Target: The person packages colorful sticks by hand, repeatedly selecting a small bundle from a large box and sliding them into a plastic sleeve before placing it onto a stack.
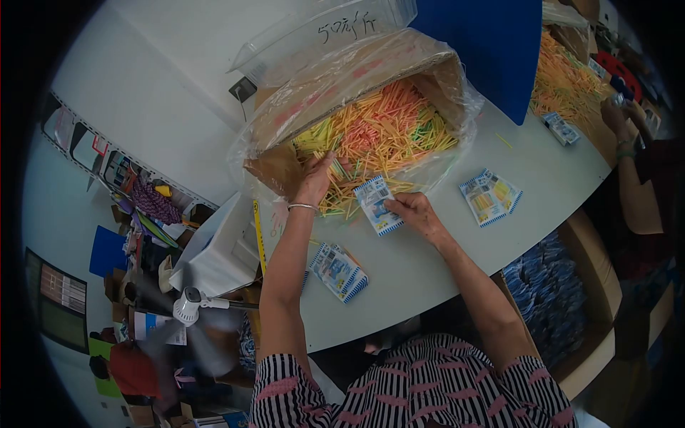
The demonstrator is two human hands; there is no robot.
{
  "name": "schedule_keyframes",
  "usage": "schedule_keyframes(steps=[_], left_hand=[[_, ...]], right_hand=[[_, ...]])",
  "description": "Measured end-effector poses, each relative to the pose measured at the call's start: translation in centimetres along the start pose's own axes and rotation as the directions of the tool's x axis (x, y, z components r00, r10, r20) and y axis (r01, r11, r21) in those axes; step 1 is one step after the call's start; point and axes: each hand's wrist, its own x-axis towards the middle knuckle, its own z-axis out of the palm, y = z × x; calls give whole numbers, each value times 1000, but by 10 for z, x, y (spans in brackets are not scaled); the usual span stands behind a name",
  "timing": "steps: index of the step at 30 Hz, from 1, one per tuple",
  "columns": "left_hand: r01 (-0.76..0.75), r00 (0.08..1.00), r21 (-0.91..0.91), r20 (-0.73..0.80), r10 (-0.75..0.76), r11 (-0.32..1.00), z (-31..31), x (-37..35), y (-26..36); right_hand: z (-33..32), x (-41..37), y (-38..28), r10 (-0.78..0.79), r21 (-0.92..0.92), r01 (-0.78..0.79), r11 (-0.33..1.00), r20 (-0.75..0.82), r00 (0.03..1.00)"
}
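Our right hand [414, 212] is clamped on the packet [375, 202] at the near edge of the box [277, 171]; a light, uncreasing hold serves us best. Our left hand [315, 181] dips among the sticks [389, 128] at left, its grip hidden from us.

Between the forearms [285, 264], at lower centre, bare table [399, 278] leaves a way through, narrowed on its left by a packet stack [339, 273]. More opens right of centre, around fanned packets [489, 197]. A box [342, 93] blocks top centre except for its mouth, where the left hand [316, 180] fills the left end. A blue panel [485, 50] bars the upper right
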Motion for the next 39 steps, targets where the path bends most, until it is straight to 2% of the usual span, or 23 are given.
schedule_keyframes(steps=[2,5,9,12,14,15,17,20,23,27,30,32,39], left_hand=[[-75,995,217,-51,88,973,-4,4,-10],[-129,983,314,-85,163,941,3,3,-8],[-127,987,303,-55,150,944,5,6,-4],[-173,977,295,-73,202,940,24,-9,11],[-193,981,-8,29,193,981,31,-14,20],[-192,981,-7,28,192,981,35,-16,23],[-202,969,-251,91,230,947,45,-20,25],[-156,976,-353,90,199,923,59,-24,21],[-195,975,-403,21,222,894,70,-32,20],[-215,966,-379,55,254,900,75,-43,20],[-198,961,-339,120,251,920,83,-57,17],[-146,983,-209,84,166,967,89,-68,17],[-168,984,-167,25,174,972,94,-78,19]], right_hand=[[-3,4,14,-6,-24,6,1000,-1,1000],[-8,5,4,27,-62,-26,998,13,1000],[-14,12,3,83,-54,-80,995,49,995],[-16,13,-11,132,1,-132,991,86,988],[-17,16,-10,138,13,-141,990,122,983],[-18,17,-9,142,24,-148,989,159,977],[-18,18,-5,141,70,-158,985,207,968],[-19,17,-6,143,149,-190,970,281,949],[-21,14,-11,167,217,-243,946,316,934],[-23,12,-8,205,253,-298,920,338,919],[-23,11,-10,215,242,-310,919,350,911],[-22,11,-7,203,248,-300,921,353,913],[-22,8,-14,203,257,-304,917,355,913]])
